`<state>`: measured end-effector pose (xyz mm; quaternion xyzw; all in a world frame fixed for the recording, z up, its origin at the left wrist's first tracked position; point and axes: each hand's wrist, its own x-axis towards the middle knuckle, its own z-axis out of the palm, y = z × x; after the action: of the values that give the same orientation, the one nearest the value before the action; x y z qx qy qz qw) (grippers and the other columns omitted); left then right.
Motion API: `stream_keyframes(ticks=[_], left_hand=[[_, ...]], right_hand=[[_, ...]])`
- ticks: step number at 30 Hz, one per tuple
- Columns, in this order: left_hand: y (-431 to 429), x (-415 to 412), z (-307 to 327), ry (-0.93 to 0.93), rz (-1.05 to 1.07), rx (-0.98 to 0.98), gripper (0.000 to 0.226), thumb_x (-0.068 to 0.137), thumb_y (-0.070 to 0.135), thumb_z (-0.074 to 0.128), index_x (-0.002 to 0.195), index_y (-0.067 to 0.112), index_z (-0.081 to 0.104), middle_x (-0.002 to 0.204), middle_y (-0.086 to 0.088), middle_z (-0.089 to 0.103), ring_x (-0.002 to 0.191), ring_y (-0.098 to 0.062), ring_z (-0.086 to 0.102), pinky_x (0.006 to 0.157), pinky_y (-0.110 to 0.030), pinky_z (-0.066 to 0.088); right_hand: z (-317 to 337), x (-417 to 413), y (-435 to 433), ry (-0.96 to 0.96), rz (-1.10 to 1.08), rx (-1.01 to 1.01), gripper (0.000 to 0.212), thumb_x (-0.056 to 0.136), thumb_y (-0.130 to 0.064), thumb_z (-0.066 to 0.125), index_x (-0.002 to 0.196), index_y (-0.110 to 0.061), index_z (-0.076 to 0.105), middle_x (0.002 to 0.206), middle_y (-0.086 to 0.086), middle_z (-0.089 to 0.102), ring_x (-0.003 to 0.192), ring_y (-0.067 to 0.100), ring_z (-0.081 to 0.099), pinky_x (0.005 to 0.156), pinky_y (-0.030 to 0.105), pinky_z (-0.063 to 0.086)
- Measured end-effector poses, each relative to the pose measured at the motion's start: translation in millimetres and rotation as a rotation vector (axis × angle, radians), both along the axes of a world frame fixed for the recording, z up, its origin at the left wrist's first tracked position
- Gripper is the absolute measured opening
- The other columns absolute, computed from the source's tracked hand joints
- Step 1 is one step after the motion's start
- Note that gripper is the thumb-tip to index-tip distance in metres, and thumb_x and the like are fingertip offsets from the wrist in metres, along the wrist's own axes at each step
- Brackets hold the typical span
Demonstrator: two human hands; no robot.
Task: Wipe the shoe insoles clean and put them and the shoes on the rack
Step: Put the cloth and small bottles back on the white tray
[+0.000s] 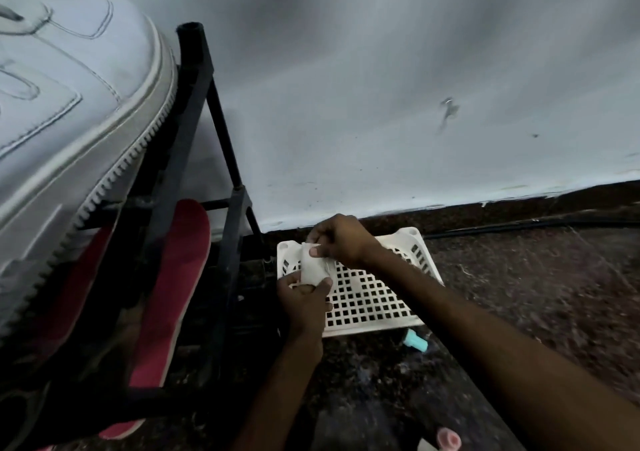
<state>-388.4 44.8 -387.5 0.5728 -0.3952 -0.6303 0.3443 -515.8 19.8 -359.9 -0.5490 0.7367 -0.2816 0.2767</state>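
From my end I see two red insoles on the lower tier of the black rack (194, 79); the nearer insole (173, 287) lies lengthwise across the bars with its rounded end toward the wall, and the second insole (79, 284) lies beside it, deeper into the rack and partly hidden under the tier above. A white shoe (69, 104) sits on the rack's upper tier, its toothed sole edge hanging over the side rail; it looms large and close to my camera.

Just to the right of the rack, both hands are on a small white cloth (311, 268); the left hand (304, 306) pinches its lower end between thumb and curled fingers, and the right hand (341, 239) pinches its upper end, thumb pressed on the front of the fabric. The cloth looks folded or bunched into a narrow strip between them; I cannot tell whether it is damp.

Under the hands, beside the rack's foot, a white perforated basket (374, 298) rests on the dark speckled floor (519, 294); a small teal object (414, 339) lies touching the basket's near edge, farther from the rack. A pink object (448, 439) shows at the frame's bottom edge; too cut off to identify. Behind the rack runs a pale wall (381, 86), scuffed; a black cable (519, 227) lies along its base.
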Motion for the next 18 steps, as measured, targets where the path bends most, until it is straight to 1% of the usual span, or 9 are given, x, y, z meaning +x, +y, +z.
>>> stream_keyframes(ticks=[2, 4, 5, 8, 11, 14, 16, 17, 18], left_hand=[[-5, -1, -8, -0.013, 0.011, -0.061, 0.047, 0.083, -0.006, 0.069, 0.114, 0.011, 0.038, 0.095, -0.017, 0.060, 0.069, -0.028, 0.059, 0.048, -0.024, 0.052], [-4, 2, -17, -0.076, -0.030, -0.143, 0.049, 0.085, -0.005, 0.067, 0.120, 0.012, 0.037, 0.105, -0.023, 0.060, 0.089, -0.035, 0.062, 0.074, -0.038, 0.054], [-3, 4, -20, -0.130, -0.061, -0.200, 0.052, 0.085, -0.003, 0.067, 0.127, 0.010, 0.039, 0.108, -0.025, 0.060, 0.093, -0.035, 0.062, 0.079, -0.037, 0.052], [3, 9, -23, -0.344, -0.204, -0.369, 0.053, 0.087, 0.008, 0.069, 0.136, 0.012, 0.047, 0.104, -0.018, 0.068, 0.088, -0.028, 0.064, 0.086, -0.039, 0.051], [6, 15, -21, -0.696, -0.429, -0.465, 0.046, 0.094, 0.031, 0.061, 0.138, 0.024, 0.050, 0.113, -0.008, 0.070, 0.108, -0.025, 0.063, 0.095, -0.036, 0.046], [4, 18, -19, -0.838, -0.532, -0.467, 0.049, 0.095, 0.041, 0.055, 0.142, 0.029, 0.045, 0.119, -0.004, 0.068, 0.117, -0.024, 0.058, 0.098, -0.036, 0.044], [4, 17, -17, -0.925, -0.581, -0.491, 0.052, 0.096, 0.043, 0.052, 0.145, 0.032, 0.040, 0.126, -0.003, 0.064, 0.120, -0.025, 0.056, 0.099, -0.037, 0.042], [4, 17, -16, -0.971, -0.606, -0.505, 0.052, 0.097, 0.044, 0.051, 0.146, 0.032, 0.037, 0.128, -0.003, 0.063, 0.121, -0.026, 0.055, 0.098, -0.038, 0.041], [4, 17, -14, -1.009, -0.628, -0.515, 0.053, 0.097, 0.044, 0.050, 0.146, 0.032, 0.036, 0.128, -0.003, 0.063, 0.121, -0.026, 0.055, 0.097, -0.038, 0.041]], right_hand=[[-11, -1, -10, 0.065, 0.032, 0.005, 0.015, 0.077, -0.008, 0.079, 0.091, -0.010, 0.074, 0.077, 0.000, 0.066, 0.074, 0.011, 0.060, 0.070, 0.024, 0.048], [-24, -3, -14, 0.105, 0.055, 0.004, 0.016, 0.076, -0.009, 0.079, 0.091, -0.013, 0.073, 0.078, -0.002, 0.066, 0.075, 0.011, 0.059, 0.072, 0.026, 0.048], [-29, -3, -15, 0.130, 0.069, 0.002, 0.017, 0.076, -0.009, 0.079, 0.092, -0.014, 0.073, 0.080, -0.003, 0.066, 0.076, 0.011, 0.060, 0.073, 0.027, 0.050], [-37, 0, -13, 0.291, 0.120, -0.015, 0.022, 0.081, -0.009, 0.071, 0.098, -0.021, 0.068, 0.088, -0.007, 0.072, 0.086, 0.010, 0.064, 0.072, 0.029, 0.051], [-36, 7, -12, 0.522, 0.135, -0.189, 0.030, 0.083, -0.003, 0.064, 0.108, -0.019, 0.064, 0.099, -0.002, 0.070, 0.098, 0.017, 0.059, 0.068, 0.031, 0.045], [-37, 11, -3, 0.511, 0.029, -0.358, 0.031, 0.084, -0.001, 0.059, 0.112, -0.012, 0.065, 0.101, 0.005, 0.069, 0.096, 0.025, 0.060, 0.075, 0.039, 0.049], [-41, 12, 13, 0.474, 0.038, -0.380, 0.035, 0.084, -0.002, 0.057, 0.116, -0.012, 0.064, 0.104, 0.004, 0.070, 0.096, 0.022, 0.064, 0.086, 0.041, 0.051], [-46, 13, 24, 0.490, 0.092, -0.349, 0.039, 0.083, -0.004, 0.056, 0.121, -0.013, 0.063, 0.108, 0.002, 0.070, 0.102, 0.019, 0.064, 0.098, 0.044, 0.046], [-50, 14, 36, 0.521, 0.171, -0.292, 0.042, 0.084, -0.009, 0.053, 0.125, -0.014, 0.060, 0.115, 0.002, 0.068, 0.109, 0.018, 0.062, 0.110, 0.048, 0.035]])
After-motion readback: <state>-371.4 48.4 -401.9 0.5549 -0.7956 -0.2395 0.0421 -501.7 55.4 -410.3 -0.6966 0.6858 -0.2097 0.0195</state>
